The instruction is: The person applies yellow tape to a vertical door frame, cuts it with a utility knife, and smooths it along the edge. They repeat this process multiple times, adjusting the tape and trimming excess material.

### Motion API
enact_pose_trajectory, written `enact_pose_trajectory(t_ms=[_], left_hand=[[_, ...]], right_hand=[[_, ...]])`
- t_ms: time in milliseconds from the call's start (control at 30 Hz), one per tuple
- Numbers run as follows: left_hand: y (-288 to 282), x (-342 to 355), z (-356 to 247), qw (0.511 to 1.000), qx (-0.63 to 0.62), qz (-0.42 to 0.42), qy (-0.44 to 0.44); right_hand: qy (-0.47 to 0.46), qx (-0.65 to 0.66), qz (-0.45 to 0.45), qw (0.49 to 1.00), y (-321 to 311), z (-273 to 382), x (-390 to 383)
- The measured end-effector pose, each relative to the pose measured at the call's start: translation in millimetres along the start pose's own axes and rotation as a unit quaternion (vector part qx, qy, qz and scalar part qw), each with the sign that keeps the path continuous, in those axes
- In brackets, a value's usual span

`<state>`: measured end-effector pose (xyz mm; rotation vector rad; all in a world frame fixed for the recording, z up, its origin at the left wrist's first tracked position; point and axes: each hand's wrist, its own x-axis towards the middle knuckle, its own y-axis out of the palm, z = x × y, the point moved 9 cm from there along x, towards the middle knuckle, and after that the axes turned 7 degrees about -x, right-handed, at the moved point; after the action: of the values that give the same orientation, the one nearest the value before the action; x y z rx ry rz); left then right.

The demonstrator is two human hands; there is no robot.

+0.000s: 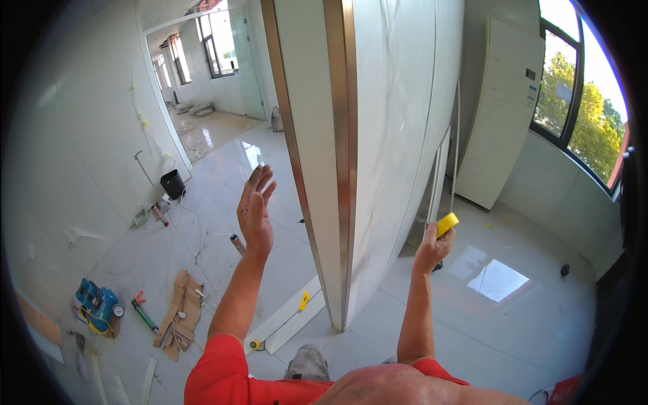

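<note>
My left hand [258, 216] is raised with fingers extended, holding nothing, left of the white wall end [306, 169] with metal corner trims [344, 189]. My right hand [432, 248] grips a yellow object [445, 223], possibly a tape roll or tape measure, to the right of that wall. Long narrow strips [439, 182] lean along the wall behind it. On the floor below lie pale boards [283, 322], a yellow utility knife [304, 301] and a small tape measure [256, 344].
At lower left sit a blue compressor [100, 302], a caulking gun [144, 315] and cardboard [183, 304]. A black bin [173, 184] stands by the doorway. A tall white panel [496, 115] leans beside the right-hand windows [567, 88].
</note>
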<state>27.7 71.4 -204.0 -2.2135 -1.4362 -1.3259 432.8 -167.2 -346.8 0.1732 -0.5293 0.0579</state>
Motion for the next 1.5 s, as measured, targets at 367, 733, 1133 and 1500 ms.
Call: enact_pose_trajectory(t_ms=[367,733,1133,1500], left_hand=[[103.7,180.6,-150.0,0.977,-0.121,-0.01,-0.173],[110.7,212.9,-173.3,0.971,-0.18,0.033,-0.152],[100.4,220.4,-196.2,0.989,-0.065,0.048,-0.125],[108.2,265.8,-232.0,0.988,-0.131,0.07,-0.051]], right_hand=[[-0.123,0.008,0.154,0.98,71.8,475.9,26.8],[-0.133,0.035,0.068,0.988,98.6,523.2,-6.6],[-0.187,-0.141,-0.02,0.972,103.7,551.7,-30.3],[-0.214,-0.109,-0.042,0.97,96.7,582.0,-34.6]])
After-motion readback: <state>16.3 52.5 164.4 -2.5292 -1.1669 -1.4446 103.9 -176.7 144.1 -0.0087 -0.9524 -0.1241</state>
